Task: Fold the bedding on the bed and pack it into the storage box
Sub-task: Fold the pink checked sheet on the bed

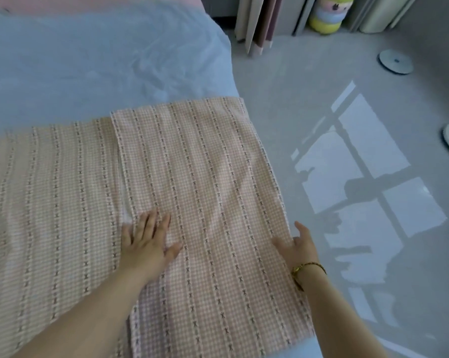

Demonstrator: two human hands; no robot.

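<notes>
The pink checked blanket (192, 189) lies spread on the bed. Its right part is folded over, so there is a 2nd layer on top, and the edge of this layer runs down the middle of the blanket. My left hand (148, 241) rests flat on the blanket just at that edge, with fingers straight and spread, palm down, gripping nothing. My right hand (298, 246), w/ a gold bracelet (307, 267) on the wrist, is at the right border of the blanket. The thumb lies on the cloth and the index finger points along the border. This hand is also released, not closed around the cloth. Beyond the far end of the blanket the blue sheet (102, 60) covers the rest of the bed. Right of the blanket is the grey floor (321, 99) w/ a bright window reflection. Far from the blanket, at the wall, hang curtains (257, 21), and beside them stands a striped plush toy (326, 14). A round disc (396, 62) lies on the floor, well apart from the blanket.
</notes>
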